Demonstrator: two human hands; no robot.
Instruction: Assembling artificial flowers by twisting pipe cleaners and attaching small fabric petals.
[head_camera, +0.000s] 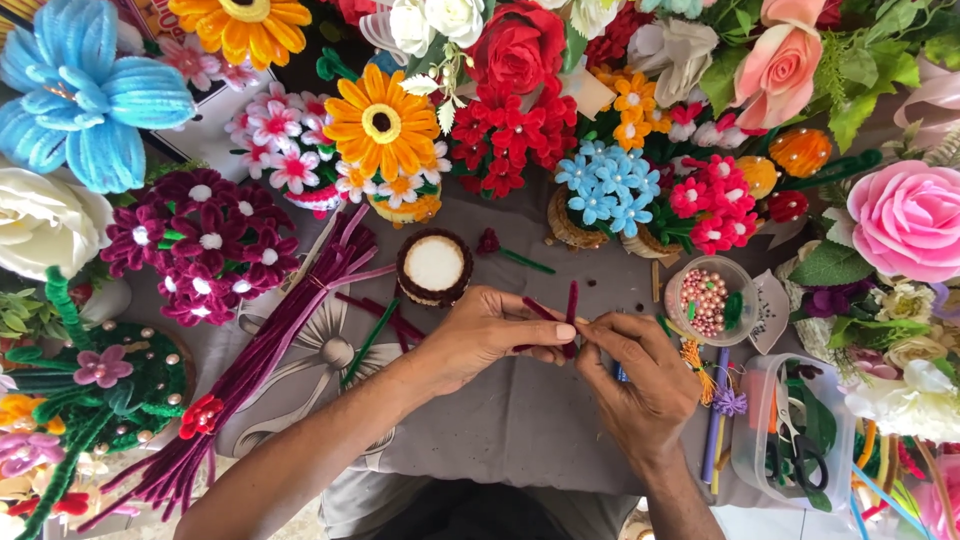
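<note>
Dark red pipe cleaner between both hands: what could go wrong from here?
1. The dark red pipe cleaner is pinched only at the fingertips of the left hand and right hand; it may slip or kink.
2. The open cup of pink beads sits near the right hand; a knock could spill it.

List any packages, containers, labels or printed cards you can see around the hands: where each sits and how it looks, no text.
Printed card: top left behind the blue flower, orange and white, mostly hidden.
Round clear tub: right of the right hand, holding pink and pearl beads.
Clear rectangular box: lower right, holding scissors and green stems.
Small brown pot: above the left hand, round, white foam top.
No screens.
</note>
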